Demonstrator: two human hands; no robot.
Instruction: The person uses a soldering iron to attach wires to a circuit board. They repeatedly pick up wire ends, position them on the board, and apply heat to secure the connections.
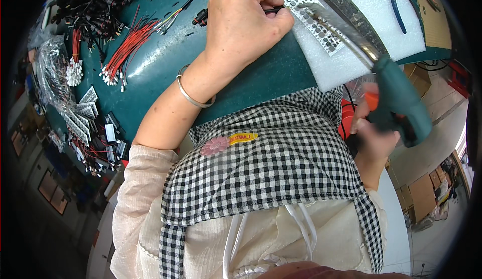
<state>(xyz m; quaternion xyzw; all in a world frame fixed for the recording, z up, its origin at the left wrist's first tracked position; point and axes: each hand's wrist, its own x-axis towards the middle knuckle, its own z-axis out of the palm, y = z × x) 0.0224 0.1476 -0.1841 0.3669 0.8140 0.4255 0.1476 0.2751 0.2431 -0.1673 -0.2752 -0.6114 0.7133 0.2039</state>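
My left hand (243, 23) is closed at the top middle, thumb and forefinger pinching a thin black cable (273, 11). A black connector (201, 17) shows just left of that wrist; whether it joins the cable is hidden behind my hand. On the right, my right hand (374, 138), smeared by motion, is closed around a green pistol-shaped tool (401, 98) with an orange trigger. Its long metal barrel (359, 48) points up and left, over a white circuit board panel (321, 30) and close to my left fingertips. The barrel's tip is blurred.
White foam sheet (401, 38) lies under the board, with a dark curved strip (351, 13) across it and pliers (395, 8) beyond. Red wires with white plugs (123, 53), black cables (95, 3) and small boards (85, 113) crowd the left of the green table (165, 53).
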